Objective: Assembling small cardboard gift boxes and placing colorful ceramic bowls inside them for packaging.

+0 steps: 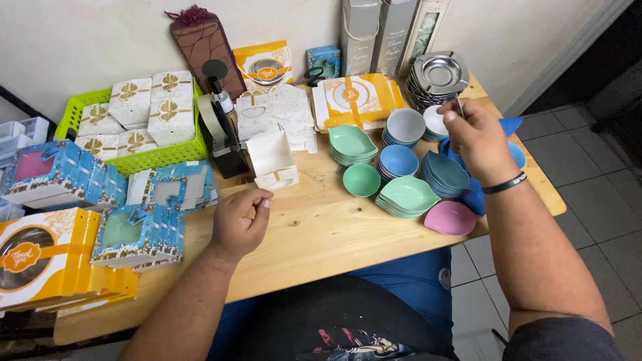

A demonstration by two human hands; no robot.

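Resting by the white box [273,159], left hand [237,224]; blue boxes [137,234] beside.

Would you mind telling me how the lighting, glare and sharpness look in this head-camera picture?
Head view: light is even and soft, with only faint shadows on the pale wooden table; glare shows on the stack of shiny round metal trays; the left hand is sharp, the right hand slightly soft; the table's edges bow a little towards the frame's borders, as with a wide lens.
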